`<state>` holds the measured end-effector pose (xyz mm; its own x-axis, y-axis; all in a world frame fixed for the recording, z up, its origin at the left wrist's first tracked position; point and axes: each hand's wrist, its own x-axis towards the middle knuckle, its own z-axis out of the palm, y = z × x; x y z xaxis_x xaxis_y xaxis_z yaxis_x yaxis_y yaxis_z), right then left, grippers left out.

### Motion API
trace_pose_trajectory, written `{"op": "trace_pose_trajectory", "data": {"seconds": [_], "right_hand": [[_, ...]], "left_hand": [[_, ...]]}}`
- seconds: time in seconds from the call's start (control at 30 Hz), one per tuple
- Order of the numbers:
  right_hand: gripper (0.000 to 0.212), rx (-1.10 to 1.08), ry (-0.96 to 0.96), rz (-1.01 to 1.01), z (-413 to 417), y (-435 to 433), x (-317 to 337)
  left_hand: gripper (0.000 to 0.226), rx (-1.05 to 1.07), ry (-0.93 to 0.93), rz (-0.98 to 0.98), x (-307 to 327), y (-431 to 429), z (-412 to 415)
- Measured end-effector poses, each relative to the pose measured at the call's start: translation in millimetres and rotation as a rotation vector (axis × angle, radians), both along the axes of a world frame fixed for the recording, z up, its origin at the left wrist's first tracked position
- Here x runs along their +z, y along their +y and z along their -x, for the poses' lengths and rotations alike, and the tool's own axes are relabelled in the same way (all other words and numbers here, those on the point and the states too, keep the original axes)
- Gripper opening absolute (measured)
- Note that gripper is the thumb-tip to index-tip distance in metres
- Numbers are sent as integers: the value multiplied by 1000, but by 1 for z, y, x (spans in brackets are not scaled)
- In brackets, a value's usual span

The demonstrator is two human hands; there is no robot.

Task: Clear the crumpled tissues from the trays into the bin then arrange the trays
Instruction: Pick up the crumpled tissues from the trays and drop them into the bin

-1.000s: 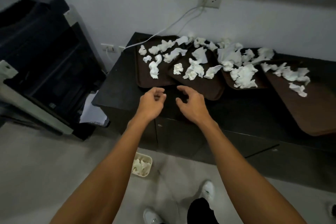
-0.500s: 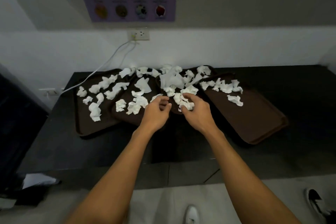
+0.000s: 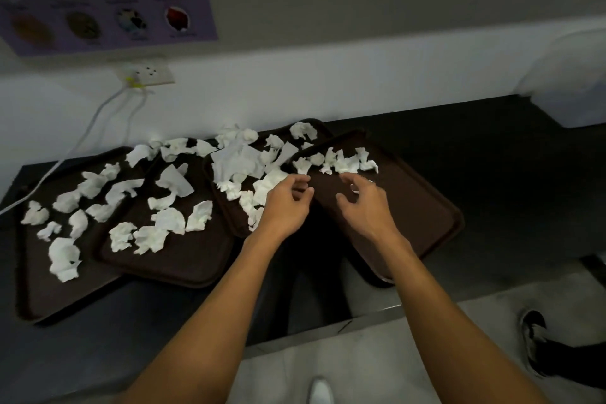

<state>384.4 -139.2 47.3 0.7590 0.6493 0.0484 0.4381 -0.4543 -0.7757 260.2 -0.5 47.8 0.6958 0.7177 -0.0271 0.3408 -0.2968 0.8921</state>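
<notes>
Brown trays [image 3: 183,259] are lying overlapped on a black counter [image 3: 492,174], four in a row, with white tissues [image 3: 167,223] strewn across them, thickest toward the wall. The left hand [image 3: 287,207] is hovering over the third tray [image 3: 234,216], fingers loosely curled and gripping nothing. The right hand [image 3: 367,207] is hanging over the right tray [image 3: 419,207], fingers hooked above a white scrap [image 3: 355,188]; whether it is pinching it, I cannot tell.

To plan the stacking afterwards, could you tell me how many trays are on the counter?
4. The far-left tray; the second tray overlapping its right side; the third tray by the left hand; the fourth tray beneath the right hand. Overlaps may hide more.
</notes>
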Motion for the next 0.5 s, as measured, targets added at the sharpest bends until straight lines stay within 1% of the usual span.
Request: {"op": "trace_pose_trajectory", "data": {"seconds": [0.1, 0.2, 0.33, 0.4, 0.5], "right_hand": [[49, -13, -16, 92, -37, 2, -18], [51, -13, -73, 183, -69, 9, -35], [54, 6, -113, 354, -97, 16, -56], [50, 17, -107, 381, -104, 18, -66], [30, 31, -133, 380, -106, 17, -79]], "left_hand": [[28, -14, 22, -6, -7, 0, -25], [28, -24, 32, 0, -15, 0, -45], [27, -25, 58, 0, -25, -1, -62], [26, -27, 67, 2, -29, 0, -68], [26, -33, 79, -3, -35, 2, -76]]}}
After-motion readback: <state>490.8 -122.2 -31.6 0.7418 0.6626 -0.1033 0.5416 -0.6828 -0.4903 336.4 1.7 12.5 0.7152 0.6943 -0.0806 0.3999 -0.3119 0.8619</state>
